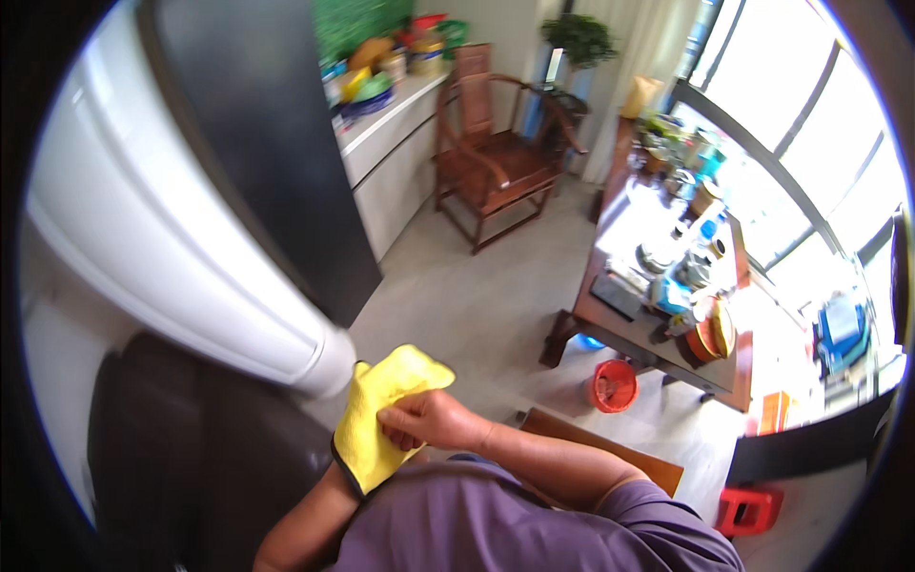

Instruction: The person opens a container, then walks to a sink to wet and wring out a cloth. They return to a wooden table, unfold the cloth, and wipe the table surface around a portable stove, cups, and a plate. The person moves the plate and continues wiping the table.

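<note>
A yellow cloth (pixel 379 415) with dark edging is draped over my left hand, in front of my body. My left forearm (pixel 311 511) runs up under its lower edge, and the cloth hides the hand's fingers. With its fingers curled, my right hand (pixel 436 420) pinches the cloth's right side. The cloth's upper end sticks out past my right knuckles and looks softly folded.
A dark leather sofa (pixel 207 436) lies at left, beside a white column (pixel 214 250). Ahead is a wooden armchair (pixel 486 168). To the right stand a cluttered wooden table (pixel 593 286), a red bin (pixel 613 386), a wooden bench (pixel 607 447) and a red plastic stool (pixel 747 509).
</note>
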A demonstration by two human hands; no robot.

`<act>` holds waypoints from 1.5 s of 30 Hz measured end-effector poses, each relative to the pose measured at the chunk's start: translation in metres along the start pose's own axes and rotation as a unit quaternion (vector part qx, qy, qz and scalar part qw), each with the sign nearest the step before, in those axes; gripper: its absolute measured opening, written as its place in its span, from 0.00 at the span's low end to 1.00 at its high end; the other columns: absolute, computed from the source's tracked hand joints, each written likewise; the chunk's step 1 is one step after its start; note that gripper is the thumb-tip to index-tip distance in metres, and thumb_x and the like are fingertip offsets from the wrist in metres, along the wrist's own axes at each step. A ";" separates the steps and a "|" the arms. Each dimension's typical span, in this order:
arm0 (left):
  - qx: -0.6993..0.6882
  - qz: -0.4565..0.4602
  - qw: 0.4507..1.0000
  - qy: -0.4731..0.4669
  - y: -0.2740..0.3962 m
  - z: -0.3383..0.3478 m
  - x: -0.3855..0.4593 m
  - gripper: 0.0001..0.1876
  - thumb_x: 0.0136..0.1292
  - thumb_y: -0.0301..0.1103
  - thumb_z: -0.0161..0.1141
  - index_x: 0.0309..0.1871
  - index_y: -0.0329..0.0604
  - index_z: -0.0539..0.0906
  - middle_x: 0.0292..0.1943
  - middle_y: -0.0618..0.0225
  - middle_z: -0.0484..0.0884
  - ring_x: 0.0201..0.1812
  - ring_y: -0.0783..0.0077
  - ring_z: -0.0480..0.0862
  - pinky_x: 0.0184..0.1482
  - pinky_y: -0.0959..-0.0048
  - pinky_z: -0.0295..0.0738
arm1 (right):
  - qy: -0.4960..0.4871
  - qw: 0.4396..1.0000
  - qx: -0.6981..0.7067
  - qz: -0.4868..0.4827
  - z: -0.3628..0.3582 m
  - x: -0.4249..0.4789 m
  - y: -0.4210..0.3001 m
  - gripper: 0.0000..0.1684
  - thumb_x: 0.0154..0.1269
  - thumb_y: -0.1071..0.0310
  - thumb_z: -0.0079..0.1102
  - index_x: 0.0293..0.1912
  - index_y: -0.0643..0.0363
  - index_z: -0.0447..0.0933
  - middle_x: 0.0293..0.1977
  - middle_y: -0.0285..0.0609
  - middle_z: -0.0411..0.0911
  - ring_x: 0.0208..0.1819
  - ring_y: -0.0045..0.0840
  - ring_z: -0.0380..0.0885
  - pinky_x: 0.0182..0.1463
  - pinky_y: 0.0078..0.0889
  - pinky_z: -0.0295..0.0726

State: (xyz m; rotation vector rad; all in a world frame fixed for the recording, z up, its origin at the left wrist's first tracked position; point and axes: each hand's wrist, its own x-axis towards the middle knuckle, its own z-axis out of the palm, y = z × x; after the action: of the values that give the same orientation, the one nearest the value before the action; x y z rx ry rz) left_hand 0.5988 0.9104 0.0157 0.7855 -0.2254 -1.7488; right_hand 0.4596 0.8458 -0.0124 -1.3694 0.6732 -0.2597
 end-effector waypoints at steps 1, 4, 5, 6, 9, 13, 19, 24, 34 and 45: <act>0.078 0.013 0.997 -0.006 0.011 -0.005 0.023 0.20 0.86 0.52 0.44 0.45 0.47 0.75 0.39 0.69 0.78 0.39 0.71 0.80 0.39 0.72 0.77 | 0.037 0.995 -0.073 -0.056 -0.013 0.013 -0.010 0.22 0.83 0.54 0.61 0.39 0.63 0.88 0.30 0.44 0.88 0.33 0.29 0.90 0.40 0.33 0.88; 0.376 0.085 0.920 -0.069 0.040 -0.006 0.092 0.07 0.76 0.34 0.58 0.51 0.43 0.77 0.43 0.64 0.80 0.43 0.63 0.81 0.43 0.65 0.77 | 0.208 0.952 -0.188 -0.121 -0.059 0.037 -0.006 0.16 0.77 0.58 0.68 0.47 0.63 0.87 0.37 0.48 0.88 0.38 0.36 0.90 0.45 0.38 0.87; 0.515 0.122 0.842 -0.104 0.040 -0.008 0.120 0.08 0.72 0.29 0.59 0.51 0.41 0.77 0.44 0.61 0.79 0.44 0.60 0.81 0.45 0.64 0.76 | 0.270 0.937 -0.177 -0.134 -0.073 0.042 0.000 0.16 0.76 0.60 0.69 0.49 0.64 0.87 0.39 0.49 0.88 0.38 0.37 0.89 0.45 0.37 0.88; 0.649 0.175 0.730 -0.122 0.038 -0.012 0.147 0.11 0.68 0.25 0.61 0.52 0.40 0.78 0.44 0.59 0.78 0.46 0.58 0.80 0.47 0.63 0.75 | 0.311 0.935 -0.138 -0.099 -0.088 0.043 0.005 0.17 0.76 0.59 0.71 0.53 0.63 0.86 0.42 0.49 0.87 0.40 0.36 0.89 0.46 0.37 0.88; 0.602 0.116 0.782 -0.113 0.026 -0.040 0.219 0.12 0.70 0.24 0.60 0.56 0.39 0.78 0.49 0.58 0.78 0.51 0.57 0.80 0.52 0.62 0.76 | 0.306 0.951 0.029 -0.015 -0.135 0.039 0.009 0.28 0.77 0.53 0.71 0.64 0.63 0.81 0.49 0.47 0.88 0.44 0.29 0.89 0.49 0.33 0.88; 0.582 0.002 0.777 -0.240 0.025 -0.009 0.314 0.18 0.79 0.29 0.58 0.68 0.38 0.79 0.62 0.59 0.85 0.62 0.62 0.85 0.62 0.65 0.81 | 0.336 0.942 0.020 -0.005 -0.211 0.050 0.028 0.39 0.75 0.44 0.71 0.69 0.66 0.76 0.56 0.56 0.86 0.53 0.37 0.90 0.59 0.40 0.87; 0.746 0.054 0.567 -0.347 0.049 0.072 0.436 0.21 0.74 0.39 0.61 0.66 0.43 0.79 0.60 0.61 0.86 0.62 0.59 0.86 0.61 0.62 0.81 | 0.355 0.926 -0.128 0.015 -0.330 0.090 -0.006 0.43 0.73 0.40 0.69 0.67 0.69 0.75 0.55 0.62 0.85 0.56 0.51 0.86 0.61 0.47 0.83; 0.417 -0.202 0.838 -0.288 0.056 0.106 0.526 0.23 0.85 0.42 0.46 0.73 0.39 0.74 0.68 0.56 0.81 0.66 0.55 0.84 0.70 0.57 0.82 | 0.390 0.913 -0.123 0.001 -0.422 0.102 -0.018 0.39 0.72 0.42 0.73 0.66 0.64 0.77 0.54 0.56 0.84 0.52 0.45 0.87 0.57 0.45 0.85; 0.553 -0.260 0.661 -0.437 0.077 0.218 0.720 0.25 0.74 0.32 0.67 0.72 0.36 0.80 0.65 0.62 0.86 0.61 0.65 0.87 0.64 0.65 0.81 | 0.483 0.862 -0.075 -0.136 -0.589 0.127 -0.034 0.49 0.69 0.43 0.75 0.78 0.59 0.67 0.63 0.55 0.78 0.67 0.48 0.78 0.74 0.45 0.76; 0.555 -0.446 0.642 -0.285 0.041 0.345 0.889 0.16 0.81 0.39 0.61 0.60 0.37 0.89 0.50 0.70 0.89 0.50 0.78 0.86 0.55 0.69 0.82 | 0.676 0.708 -0.203 -0.035 -0.710 0.131 -0.063 0.12 0.69 0.66 0.73 0.43 0.61 0.78 0.38 0.46 0.81 0.40 0.42 0.84 0.43 0.42 0.83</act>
State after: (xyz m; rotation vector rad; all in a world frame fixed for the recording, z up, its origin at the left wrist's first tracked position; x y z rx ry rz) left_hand 0.3072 0.0039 -0.0470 1.2847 -1.7382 -2.7560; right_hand 0.1643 0.1836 -0.0257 -1.4592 1.9901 -1.3177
